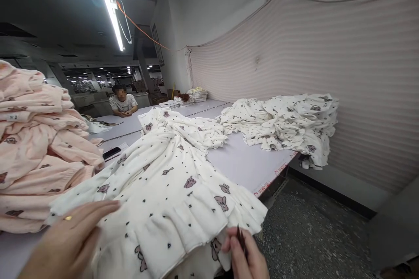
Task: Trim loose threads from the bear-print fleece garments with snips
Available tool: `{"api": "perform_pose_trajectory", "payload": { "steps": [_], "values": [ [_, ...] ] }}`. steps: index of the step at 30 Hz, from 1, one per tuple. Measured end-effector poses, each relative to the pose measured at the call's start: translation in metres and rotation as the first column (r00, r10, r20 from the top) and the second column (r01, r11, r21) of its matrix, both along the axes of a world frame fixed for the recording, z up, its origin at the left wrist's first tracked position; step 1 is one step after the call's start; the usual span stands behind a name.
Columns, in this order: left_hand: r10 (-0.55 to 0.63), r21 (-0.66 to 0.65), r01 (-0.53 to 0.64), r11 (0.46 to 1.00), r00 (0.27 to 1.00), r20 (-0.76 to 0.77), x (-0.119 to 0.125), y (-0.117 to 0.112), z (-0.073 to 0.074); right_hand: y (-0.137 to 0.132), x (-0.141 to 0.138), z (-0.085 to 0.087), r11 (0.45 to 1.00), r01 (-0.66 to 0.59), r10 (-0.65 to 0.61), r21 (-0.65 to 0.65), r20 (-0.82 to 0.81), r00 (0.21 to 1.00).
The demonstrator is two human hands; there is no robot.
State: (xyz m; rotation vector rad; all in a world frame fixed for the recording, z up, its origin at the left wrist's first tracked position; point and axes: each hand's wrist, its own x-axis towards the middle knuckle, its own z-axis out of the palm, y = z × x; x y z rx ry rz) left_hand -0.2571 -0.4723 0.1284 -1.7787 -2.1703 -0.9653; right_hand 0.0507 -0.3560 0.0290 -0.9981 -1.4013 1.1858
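A white plush dress-like garment (170, 174) with a ruffled hem and mauve animal prints lies spread over the table in front of me. My left hand (70, 235), wearing a gold ring, rests on its near left part with the fingers stretched out. At the near right of the hem, my right hand (247, 255) is closed around dark thread snips (241, 239), their narrow pointed blades sticking up past the fingers. The fingertips of this hand touch the hem edge. The lower part of the snips is mostly hidden by the hand.
A tall pile of pink plush garments (42, 148) stands at the left. More white printed garments (281, 117) are heaped at the table's right edge. A phone (111, 153) lies beyond the pink pile. A person (123, 103) leans on the far end of the pale table (242, 161).
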Motion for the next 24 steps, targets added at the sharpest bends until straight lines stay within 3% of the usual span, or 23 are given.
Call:
{"api": "perform_pose_trajectory", "payload": {
  "steps": [2,3,4,7,9,11,14,16,18,22,24],
  "values": [
    [-0.195,-0.093,0.192,0.977,0.981,-0.02,0.06,0.029,0.01,0.014,0.006,0.004,0.999,0.036,-0.036,-0.033,-0.018,0.999],
    [-0.338,-0.192,0.327,0.925,0.94,-0.03,0.092,0.046,0.011,0.018,0.006,0.007,0.999,0.029,-0.03,-0.043,-0.027,0.999],
    [-0.412,-0.237,0.391,0.889,0.91,-0.044,0.12,0.062,0.01,0.022,0.005,0.01,0.999,0.012,-0.013,-0.049,-0.034,0.999],
    [-0.464,-0.324,0.449,0.833,0.885,0.033,0.168,0.103,0.002,0.026,0.002,0.017,0.998,-0.051,0.05,-0.039,-0.032,0.998],
    [-0.453,-0.284,0.486,0.826,0.874,0.177,0.169,0.115,-0.001,0.026,0.003,0.018,0.999,-0.035,0.035,0.017,-0.022,0.999],
    [-0.406,-0.187,0.484,0.855,0.849,0.338,0.157,0.116,0.0,0.025,0.003,0.014,0.995,0.013,-0.011,0.094,-0.026,1.0],
    [-0.286,-0.093,0.377,0.922,0.821,0.494,0.139,0.103,0.002,0.018,-0.006,0.001,0.985,0.018,-0.011,0.172,-0.044,0.999],
    [-0.25,-0.058,0.314,0.948,0.843,0.477,0.132,0.093,0.003,0.013,-0.019,-0.006,0.98,-0.012,0.015,0.199,-0.014,1.0],
    [-0.297,0.024,0.313,0.949,0.872,0.389,0.129,0.083,0.003,0.01,-0.03,-0.006,0.973,-0.039,0.033,0.229,0.031,0.999],
    [-0.459,0.116,0.458,0.882,0.775,0.434,0.127,0.067,0.002,0.013,-0.036,0.01,0.941,-0.108,0.104,0.322,0.029,0.994],
    [-0.499,0.106,0.502,0.859,0.769,0.401,0.13,0.064,-0.001,0.016,-0.032,0.019,0.917,-0.131,0.137,0.376,0.012,0.991]
  ]
}}
